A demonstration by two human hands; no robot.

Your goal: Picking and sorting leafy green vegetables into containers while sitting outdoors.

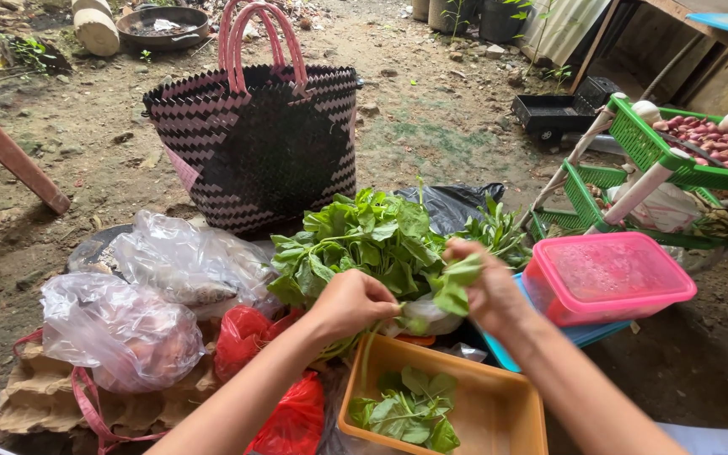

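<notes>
My left hand [354,302] pinches a green stem of leafy greens just above an orange rectangular tub [511,417]. My right hand [484,282] grips a leaf [457,285] on that same stem, to the right. Several picked green leaves [410,410] lie in the tub's left half. Behind both hands sits a big pile of leafy greens [364,240].
A black-and-pink woven basket [254,139] stands behind the greens. Clear plastic bags [128,324] and red bags [246,341] lie at left on cardboard. A pink lidded box [604,278] rests on a blue tray at right. Green racks with onions [701,139] stand far right.
</notes>
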